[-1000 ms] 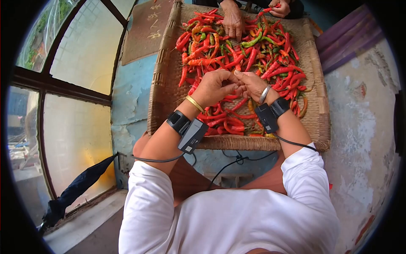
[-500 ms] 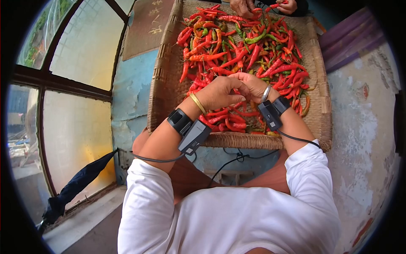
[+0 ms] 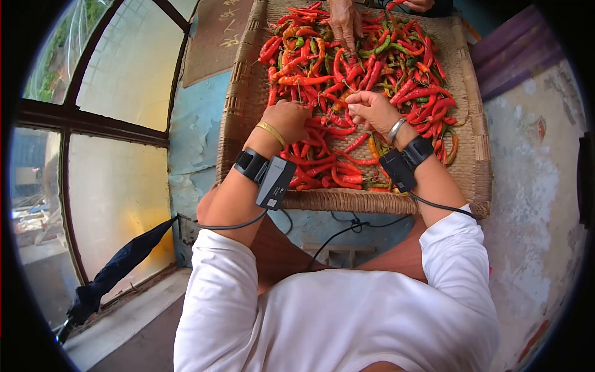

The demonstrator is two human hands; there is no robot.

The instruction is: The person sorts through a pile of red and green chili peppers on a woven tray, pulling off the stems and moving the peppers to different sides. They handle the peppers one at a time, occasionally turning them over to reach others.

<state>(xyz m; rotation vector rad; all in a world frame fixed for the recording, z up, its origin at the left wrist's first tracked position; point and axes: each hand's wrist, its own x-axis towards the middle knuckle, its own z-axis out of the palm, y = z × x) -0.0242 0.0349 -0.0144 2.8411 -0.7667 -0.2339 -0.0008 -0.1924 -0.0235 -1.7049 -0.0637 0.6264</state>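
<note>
Red, orange and green chili peppers lie heaped in a woven basket tray. Over the left part of the heap is my left hand, its fingers curled down and mostly hidden; whatever they grip cannot be seen. My right hand hovers above the middle of the heap with thumb and forefinger pinched together. Anything between those fingertips is too small to name. A loose group of red chili peppers lies by the tray's near edge, between my wrists.
Across the tray, another person's hand reaches into the peppers, and that person's other hand is at the top edge. A folded dark umbrella leans by the window at left. Black cables hang below the tray.
My hands, together before, have parted: the left moved left onto the peppers, the right slightly up. The other person's hand reached further down into the heap.
</note>
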